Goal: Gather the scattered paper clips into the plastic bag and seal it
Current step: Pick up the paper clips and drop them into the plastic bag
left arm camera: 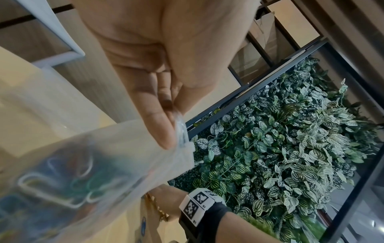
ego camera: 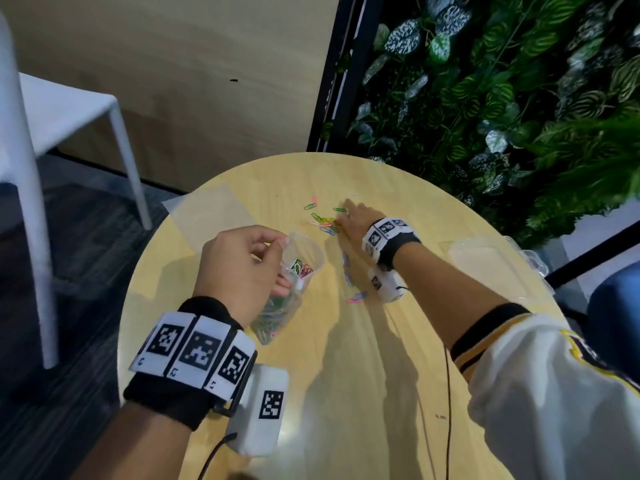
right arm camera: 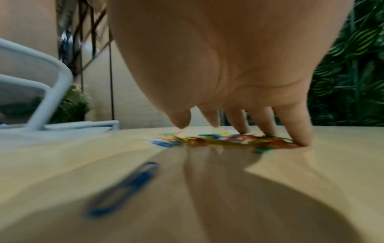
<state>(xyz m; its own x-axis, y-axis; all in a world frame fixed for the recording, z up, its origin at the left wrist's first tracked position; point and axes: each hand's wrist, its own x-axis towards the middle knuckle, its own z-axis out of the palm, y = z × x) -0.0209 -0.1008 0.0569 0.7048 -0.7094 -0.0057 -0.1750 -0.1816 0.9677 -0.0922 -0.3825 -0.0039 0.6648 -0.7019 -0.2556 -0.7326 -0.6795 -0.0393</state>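
Left wrist view showed the left hand [left arm camera: 158,69] pinching the rim of the plastic bag [left arm camera: 87,172] between thumb and fingers, holding its mouth open above the table [ego camera: 346,375], with many clips already inside. The right hand [ego camera: 356,216] lay spread, straight fingers [right arm camera: 299,128] pressed on a cluster of paper clips [ego camera: 323,221] at the table's far side. A few clips lay nearer the wrist. Gathering was apparently midway; next, the fingers would need to close on the cluster and carry it to the bag's mouth.
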